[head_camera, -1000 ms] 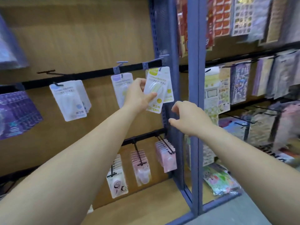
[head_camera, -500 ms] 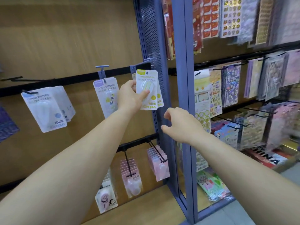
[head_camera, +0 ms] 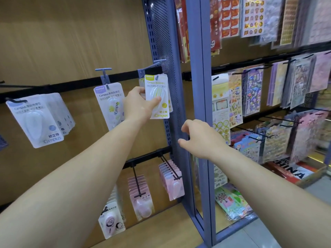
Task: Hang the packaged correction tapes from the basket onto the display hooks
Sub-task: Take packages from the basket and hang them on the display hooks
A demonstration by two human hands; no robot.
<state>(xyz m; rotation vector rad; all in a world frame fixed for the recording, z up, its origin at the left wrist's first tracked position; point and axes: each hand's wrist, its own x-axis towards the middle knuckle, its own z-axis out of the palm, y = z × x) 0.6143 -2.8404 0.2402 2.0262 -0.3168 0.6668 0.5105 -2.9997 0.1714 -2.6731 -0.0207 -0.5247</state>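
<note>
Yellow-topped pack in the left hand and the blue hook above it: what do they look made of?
The yellow-topped pack looks like glossy printed card with a clear moulded plastic blister, judging by the sheen and the see-through bulge where the left hand grips it. The blue hook is matte blue-grey, likely moulded plastic given its flat T-shaped end, though painted metal cannot be ruled out.

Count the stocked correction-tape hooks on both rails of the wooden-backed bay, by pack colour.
Blue-grey header packs: 1 hook
Purple header pack: 1 hook
Yellow-green header packs, front one gripped by the left hand: 1 hook
Pink packs: 2 hooks, middle stack and right stack
Cartoon pack: 1 hook
Total: 6 hooks
</note>
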